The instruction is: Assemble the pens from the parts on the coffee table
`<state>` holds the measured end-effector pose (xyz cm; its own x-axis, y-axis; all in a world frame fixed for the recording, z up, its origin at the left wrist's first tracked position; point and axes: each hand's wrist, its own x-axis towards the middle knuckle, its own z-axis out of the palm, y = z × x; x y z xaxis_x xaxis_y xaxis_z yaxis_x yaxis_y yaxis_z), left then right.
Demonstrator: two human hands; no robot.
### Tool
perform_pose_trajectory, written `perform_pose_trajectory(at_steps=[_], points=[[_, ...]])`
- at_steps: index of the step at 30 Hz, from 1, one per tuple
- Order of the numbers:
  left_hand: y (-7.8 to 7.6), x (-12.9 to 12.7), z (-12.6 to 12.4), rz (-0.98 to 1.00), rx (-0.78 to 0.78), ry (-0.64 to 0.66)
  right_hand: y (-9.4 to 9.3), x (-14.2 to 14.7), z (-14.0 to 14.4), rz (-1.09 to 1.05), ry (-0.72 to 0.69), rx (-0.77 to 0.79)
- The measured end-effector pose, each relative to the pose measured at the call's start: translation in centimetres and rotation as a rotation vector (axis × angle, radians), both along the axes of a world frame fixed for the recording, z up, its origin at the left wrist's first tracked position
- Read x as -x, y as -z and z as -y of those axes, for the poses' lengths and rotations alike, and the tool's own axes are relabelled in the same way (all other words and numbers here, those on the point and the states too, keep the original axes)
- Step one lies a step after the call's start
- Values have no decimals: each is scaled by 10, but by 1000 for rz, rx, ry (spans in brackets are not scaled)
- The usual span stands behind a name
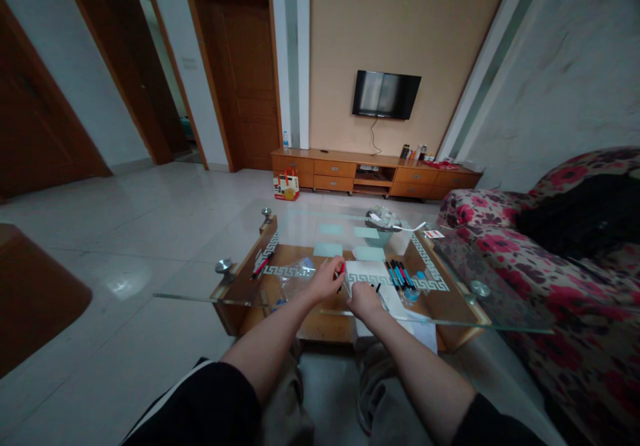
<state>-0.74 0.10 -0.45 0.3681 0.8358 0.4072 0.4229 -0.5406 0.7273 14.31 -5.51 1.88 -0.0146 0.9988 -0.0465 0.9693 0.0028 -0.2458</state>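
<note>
Over the near part of the glass coffee table, my two hands are close together. My left hand is closed around a red-and-black pen, most of it hidden by the fingers. Just right of it, my right hand is curled shut. What it grips is too small and covered to make out. A short black piece shows beside its knuckles. To the right lies a row of blue, black and red pens. A clear plastic bag is left of my left hand.
A red-and-black pen lies at the table's left. A bowl-shaped basket stands at the back, near a red-and-white card. A flowered sofa flanks the right side. Beyond are a low TV cabinet and a carton.
</note>
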Motion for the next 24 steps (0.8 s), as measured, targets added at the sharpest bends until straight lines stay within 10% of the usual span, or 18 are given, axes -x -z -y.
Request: perform_pose_trajectory(at_steps=[24], points=[[-5,-6,3,-152,-63,95,-18,-9,-7,-57,-14,-177]])
